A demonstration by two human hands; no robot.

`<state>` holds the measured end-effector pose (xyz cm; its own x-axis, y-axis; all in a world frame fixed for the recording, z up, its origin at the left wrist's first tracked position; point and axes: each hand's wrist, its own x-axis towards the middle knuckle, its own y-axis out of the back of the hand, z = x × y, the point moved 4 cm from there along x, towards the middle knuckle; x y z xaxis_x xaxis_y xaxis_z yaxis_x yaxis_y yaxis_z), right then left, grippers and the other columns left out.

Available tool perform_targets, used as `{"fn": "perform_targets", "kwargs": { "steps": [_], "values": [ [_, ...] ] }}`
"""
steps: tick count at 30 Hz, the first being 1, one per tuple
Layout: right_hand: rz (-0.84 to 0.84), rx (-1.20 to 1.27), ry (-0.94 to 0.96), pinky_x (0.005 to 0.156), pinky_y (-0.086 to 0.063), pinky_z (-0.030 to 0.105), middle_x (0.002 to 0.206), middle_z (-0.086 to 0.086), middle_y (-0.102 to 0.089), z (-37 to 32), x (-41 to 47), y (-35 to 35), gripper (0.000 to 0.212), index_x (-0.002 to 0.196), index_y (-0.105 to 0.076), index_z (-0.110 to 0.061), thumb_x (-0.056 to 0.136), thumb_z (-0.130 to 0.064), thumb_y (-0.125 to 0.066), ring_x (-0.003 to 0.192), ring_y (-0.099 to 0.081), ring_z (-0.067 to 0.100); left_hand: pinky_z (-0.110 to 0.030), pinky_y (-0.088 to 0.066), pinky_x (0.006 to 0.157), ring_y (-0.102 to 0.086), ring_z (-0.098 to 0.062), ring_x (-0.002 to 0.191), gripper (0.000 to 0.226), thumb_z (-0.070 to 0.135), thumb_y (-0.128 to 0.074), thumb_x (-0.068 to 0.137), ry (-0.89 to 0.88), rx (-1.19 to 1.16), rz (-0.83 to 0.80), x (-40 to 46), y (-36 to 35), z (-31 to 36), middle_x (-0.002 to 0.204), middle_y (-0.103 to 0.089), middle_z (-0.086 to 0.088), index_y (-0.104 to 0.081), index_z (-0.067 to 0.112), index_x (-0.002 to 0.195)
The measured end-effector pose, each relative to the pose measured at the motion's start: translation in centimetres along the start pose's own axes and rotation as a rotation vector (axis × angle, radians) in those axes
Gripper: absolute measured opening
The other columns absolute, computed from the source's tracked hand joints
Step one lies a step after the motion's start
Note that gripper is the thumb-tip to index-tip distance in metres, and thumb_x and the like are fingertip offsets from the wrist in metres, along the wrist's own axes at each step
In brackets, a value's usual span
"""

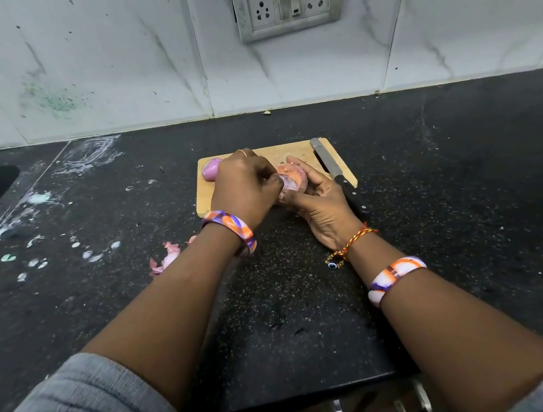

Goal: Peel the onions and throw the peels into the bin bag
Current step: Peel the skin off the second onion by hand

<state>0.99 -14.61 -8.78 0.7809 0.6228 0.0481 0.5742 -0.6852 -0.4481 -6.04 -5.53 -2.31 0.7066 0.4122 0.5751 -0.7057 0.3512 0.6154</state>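
Wooden cutting board (205,199) carries one peeled purple onion (211,173) at its far-left corner and a knife (334,170) along its right edge. Over the board's near edge, the right hand (323,206) cups a partly skinned onion (290,177), fingers curled around it. The left hand (246,192) pinches its skin, fingertips closed. Loose peels (165,259) lie on the black counter (467,180), near-left of the board.

Pink onion (289,177) half out of its skin, held over the board, peeled purple onion (211,174) lay behind, loose peels (166,256) lay on counter
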Motion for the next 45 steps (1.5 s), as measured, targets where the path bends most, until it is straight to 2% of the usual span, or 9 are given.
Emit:
{"fn": "perform_targets", "kwargs": {
  "steps": [8, 13, 16, 19, 24, 27, 32, 36, 45],
  "values": [
    [-0.028, -0.008, 0.015, 0.095, -0.047, 0.036, 0.111, 0.009, -0.061, 0.0, 0.0, 0.0, 0.062, 0.123, -0.052, -0.008, 0.07, 0.023, -0.059, 0.108, -0.056, 0.021, -0.023, -0.035, 0.064, -0.049, -0.018, 0.07, 0.01, 0.005, -0.058, 0.074, -0.008, 0.052, -0.037, 0.1, 0.1, 0.1, 0.078, -0.061, -0.013, -0.067, -0.001, 0.074],
    [-0.043, 0.0, -0.016, 0.091, -0.049, 0.033, 0.112, 0.009, -0.059, -0.1, -0.2, -0.1, 0.057, 0.111, -0.056, -0.016, 0.07, 0.022, -0.06, 0.105, -0.057, 0.019, -0.024, -0.042, 0.071, -0.056, -0.022, 0.07, 0.017, 0.009, -0.054, 0.079, 0.384, -0.128, 0.062, 0.4, 0.4, -2.1, 0.067, -0.063, -0.009, -0.059, 0.006, 0.063],
    [-0.041, 0.025, -0.04, 0.081, -0.053, 0.029, 0.101, 0.001, -0.059, -0.5, -0.4, -0.3, 0.053, 0.109, -0.055, -0.016, 0.072, 0.022, -0.057, 0.093, -0.059, 0.014, -0.019, -0.045, 0.059, -0.059, -0.021, 0.061, 0.039, 0.011, -0.052, 0.081, 0.665, -0.31, 0.106, 0.4, 0.5, -4.3, 0.038, -0.056, 0.004, -0.047, 0.011, 0.042],
    [-0.044, 0.083, -0.065, 0.068, -0.057, 0.027, 0.099, 0.001, -0.057, -0.7, -0.5, -0.4, 0.048, 0.1, -0.055, -0.019, 0.075, 0.022, -0.055, 0.09, -0.058, 0.015, -0.011, -0.042, 0.047, -0.06, -0.017, 0.056, 0.044, 0.014, -0.056, 0.084, 0.714, -0.32, 0.114, 0.2, 0.7, -5.2, 0.046, -0.054, -0.002, -0.042, 0.013, 0.042],
    [0.009, 0.172, -0.101, 0.065, -0.057, 0.033, 0.101, 0.003, -0.053, -0.5, -0.4, -0.4, 0.047, 0.101, -0.049, -0.016, 0.075, 0.022, -0.054, 0.091, -0.058, 0.024, -0.028, -0.052, 0.08, -0.066, -0.02, 0.063, 0.039, 0.008, -0.06, 0.081, 0.771, -0.413, 0.208, 0.0, 1.0, -5.7, 0.055, -0.057, -0.003, -0.044, 0.015, 0.047],
    [0.034, 0.224, -0.105, 0.064, -0.057, 0.032, 0.104, 0.007, -0.052, -0.6, -0.3, -0.3, 0.045, 0.099, -0.05, -0.016, 0.076, 0.022, -0.052, 0.093, -0.058, 0.027, -0.036, -0.056, 0.078, -0.065, -0.022, 0.067, 0.027, -0.002, -0.055, 0.077, 0.693, -0.409, 0.217, 0.4, 1.3, -5.7, 0.066, -0.063, -0.004, -0.054, 0.016, 0.056],
    [0.035, 0.218, -0.1, 0.066, -0.057, 0.029, 0.101, 0.006, -0.057, -0.3, 0.0, -0.3, 0.041, 0.11, -0.05, -0.01, 0.08, 0.018, -0.051, 0.089, -0.06, 0.024, -0.013, -0.043, 0.054, -0.059, -0.009, 0.062, 0.028, 0.001, -0.045, 0.086, 0.419, -0.29, -0.035, 0.8, 0.7, -2.9, 0.072, -0.064, 0.001, -0.067, 0.011, 0.071],
    [0.018, 0.202, -0.081, 0.069, -0.057, 0.028, 0.103, 0.007, -0.061, -0.3, 0.0, -0.3, 0.049, 0.122, -0.049, -0.01, 0.081, 0.016, -0.053, 0.089, -0.061, 0.022, -0.013, -0.034, 0.067, -0.053, -0.011, 0.08, 0.02, 0.01, -0.06, 0.08, 0.194, -0.146, -0.121, 0.7, 0.3, -1.0, 0.091, -0.066, -0.004, -0.069, 0.005, 0.097],
    [-0.026, 0.077, -0.044, 0.065, -0.057, 0.024, 0.1, 0.007, -0.063, -0.2, -0.2, -0.4, 0.052, 0.125, -0.049, -0.003, 0.078, 0.019, -0.054, 0.087, -0.061, 0.017, -0.026, -0.04, 0.08, -0.057, -0.027, 0.095, 0.03, 0.016, -0.064, 0.077, -0.139, 0.085, -0.263, 0.9, 0.6, -0.1, 0.104, -0.061, -0.015, -0.068, 0.014, 0.106]
  ]
}}
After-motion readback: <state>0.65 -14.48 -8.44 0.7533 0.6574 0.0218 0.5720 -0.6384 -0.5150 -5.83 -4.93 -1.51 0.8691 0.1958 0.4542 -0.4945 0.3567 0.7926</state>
